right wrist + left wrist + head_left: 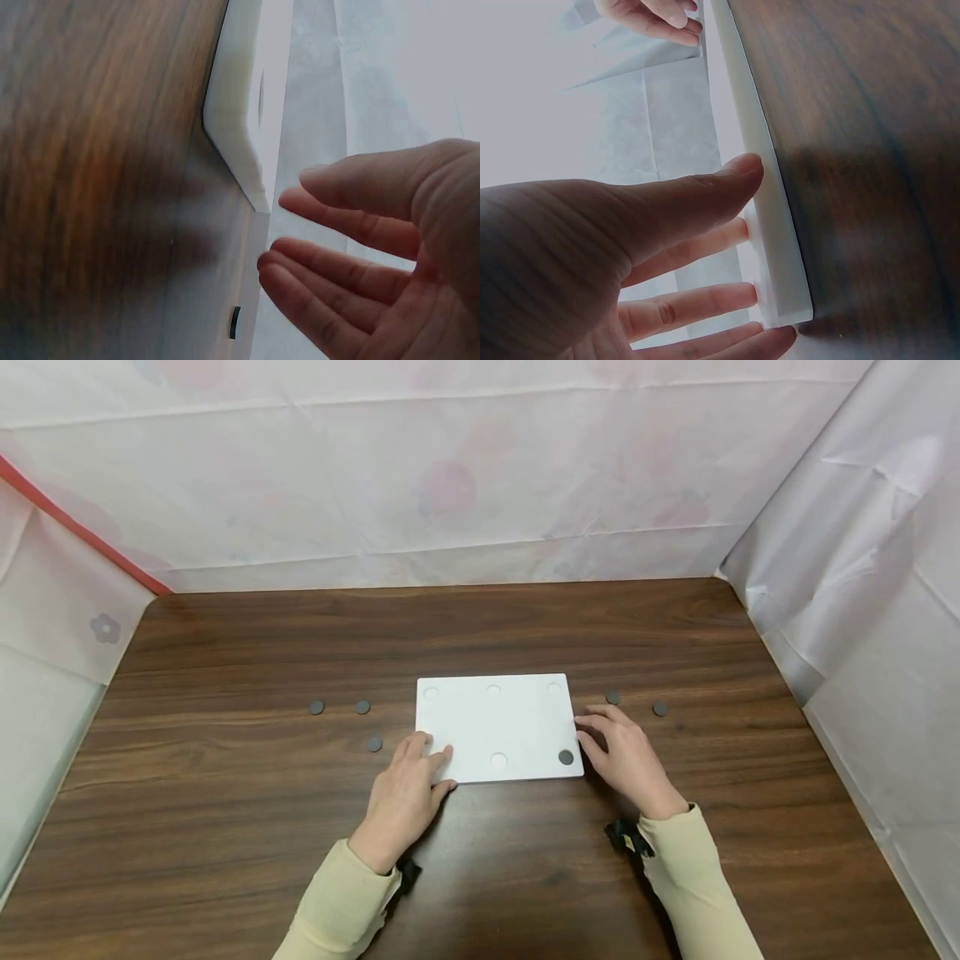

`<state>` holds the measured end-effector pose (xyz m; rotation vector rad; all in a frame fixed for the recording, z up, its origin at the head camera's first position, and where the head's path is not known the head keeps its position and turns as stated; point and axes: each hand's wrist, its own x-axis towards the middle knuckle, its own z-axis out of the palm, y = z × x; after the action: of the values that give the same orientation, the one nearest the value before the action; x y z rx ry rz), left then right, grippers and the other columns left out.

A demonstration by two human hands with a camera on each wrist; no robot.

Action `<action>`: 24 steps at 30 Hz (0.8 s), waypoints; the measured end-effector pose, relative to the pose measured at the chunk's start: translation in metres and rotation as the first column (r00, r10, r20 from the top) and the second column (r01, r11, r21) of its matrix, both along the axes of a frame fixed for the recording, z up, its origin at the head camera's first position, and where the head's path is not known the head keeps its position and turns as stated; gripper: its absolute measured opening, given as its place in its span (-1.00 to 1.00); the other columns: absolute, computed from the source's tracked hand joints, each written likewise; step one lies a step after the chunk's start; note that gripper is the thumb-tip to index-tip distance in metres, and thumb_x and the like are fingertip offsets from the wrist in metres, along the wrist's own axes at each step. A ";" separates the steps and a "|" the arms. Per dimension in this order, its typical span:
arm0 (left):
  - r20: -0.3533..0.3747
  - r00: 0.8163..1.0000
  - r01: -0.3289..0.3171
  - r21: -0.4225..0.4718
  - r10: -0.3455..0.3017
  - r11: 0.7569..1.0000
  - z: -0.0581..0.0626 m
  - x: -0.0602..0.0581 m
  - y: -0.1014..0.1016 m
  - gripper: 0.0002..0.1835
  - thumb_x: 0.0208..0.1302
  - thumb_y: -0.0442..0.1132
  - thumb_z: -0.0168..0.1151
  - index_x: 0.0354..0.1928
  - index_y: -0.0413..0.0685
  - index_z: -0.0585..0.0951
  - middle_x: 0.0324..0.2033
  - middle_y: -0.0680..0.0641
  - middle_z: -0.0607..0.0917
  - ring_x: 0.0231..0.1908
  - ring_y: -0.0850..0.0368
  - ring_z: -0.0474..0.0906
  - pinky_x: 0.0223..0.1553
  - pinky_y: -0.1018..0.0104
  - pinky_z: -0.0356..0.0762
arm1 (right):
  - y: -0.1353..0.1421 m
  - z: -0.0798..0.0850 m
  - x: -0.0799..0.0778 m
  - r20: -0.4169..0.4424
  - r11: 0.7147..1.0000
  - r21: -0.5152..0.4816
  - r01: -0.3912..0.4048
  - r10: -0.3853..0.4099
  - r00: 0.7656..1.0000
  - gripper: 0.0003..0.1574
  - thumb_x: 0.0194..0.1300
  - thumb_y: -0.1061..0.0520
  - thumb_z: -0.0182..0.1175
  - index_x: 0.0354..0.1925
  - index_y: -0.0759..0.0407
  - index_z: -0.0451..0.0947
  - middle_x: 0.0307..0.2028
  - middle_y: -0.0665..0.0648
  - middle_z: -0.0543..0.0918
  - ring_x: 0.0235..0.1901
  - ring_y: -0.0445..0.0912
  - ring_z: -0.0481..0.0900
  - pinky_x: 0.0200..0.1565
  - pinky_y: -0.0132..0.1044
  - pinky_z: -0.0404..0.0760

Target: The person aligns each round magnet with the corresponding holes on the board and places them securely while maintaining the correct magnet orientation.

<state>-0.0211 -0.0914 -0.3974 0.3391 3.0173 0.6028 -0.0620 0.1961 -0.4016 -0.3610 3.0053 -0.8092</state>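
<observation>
Hands point(401, 793) point(626, 760) at board point(517, 722), 1 disc point(566, 757) inset

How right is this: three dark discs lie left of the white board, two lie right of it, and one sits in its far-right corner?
Not quite: the head view shows that disc in the white board's near-right corner.

The brown wood-grained table point(480, 631) bears a white board point(495, 722); three grey discs point(363, 707) lie left, two right.
</observation>
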 end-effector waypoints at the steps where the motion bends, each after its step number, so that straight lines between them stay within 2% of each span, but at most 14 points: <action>1: -0.001 1.000 -0.001 0.002 0.001 1.000 0.000 0.000 0.000 -0.54 0.13 -0.16 0.41 0.09 -0.10 0.64 0.08 -0.25 0.50 0.14 -0.15 0.42 -0.42 0.07 0.58 | 0.001 -0.001 -0.001 -0.001 1.000 0.014 0.003 -0.003 1.000 -0.65 0.31 0.20 0.20 0.04 0.32 0.60 0.13 0.37 0.51 0.12 0.26 0.49 0.05 0.13 0.50; 6: -0.004 1.000 -0.002 0.000 0.002 1.000 0.000 0.000 0.000 -0.54 0.13 -0.16 0.41 0.09 -0.10 0.64 0.08 -0.26 0.50 0.15 -0.15 0.42 -0.41 0.06 0.59 | 0.005 0.000 -0.004 0.031 0.997 0.079 0.016 -0.018 0.999 -0.51 0.35 0.19 0.15 0.17 0.43 0.46 0.25 0.48 0.36 0.26 0.34 0.30 0.19 0.21 0.34; 12: -0.010 1.000 -0.001 -0.001 0.000 1.000 0.000 0.000 0.000 -0.55 0.13 -0.16 0.41 0.09 -0.11 0.65 0.07 -0.26 0.50 0.14 -0.15 0.43 -0.40 0.05 0.59 | 0.008 0.001 -0.007 0.058 0.992 0.120 0.027 -0.035 0.998 -0.43 0.36 0.19 0.12 0.23 0.49 0.36 0.31 0.57 0.22 0.32 0.40 0.18 0.27 0.23 0.23; 18: -0.016 1.000 -0.001 -0.004 0.001 1.000 0.000 -0.001 0.001 -0.55 0.12 -0.16 0.42 0.08 -0.11 0.65 0.06 -0.25 0.51 0.13 -0.15 0.43 -0.41 0.05 0.59 | 0.009 0.000 -0.009 0.091 0.990 0.136 0.037 -0.050 0.995 -0.41 0.37 0.20 0.09 0.28 0.48 0.31 0.35 0.58 0.10 0.37 0.41 0.04 0.32 0.25 0.11; 24: -0.019 1.000 -0.002 -0.003 0.002 1.000 0.000 -0.001 0.001 -0.55 0.12 -0.17 0.42 0.08 -0.11 0.65 0.06 -0.25 0.51 0.12 -0.14 0.44 -0.41 0.06 0.59 | 0.010 -0.002 -0.012 0.124 0.988 0.152 0.034 -0.054 0.991 -0.37 0.37 0.16 0.10 0.30 0.46 0.28 0.37 0.57 0.06 0.38 0.41 0.00 0.32 0.27 0.06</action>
<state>-0.0219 -0.0906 -0.3973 0.3443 3.0367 0.5985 -0.0742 0.2065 -0.4038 -0.2304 2.9389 -0.5799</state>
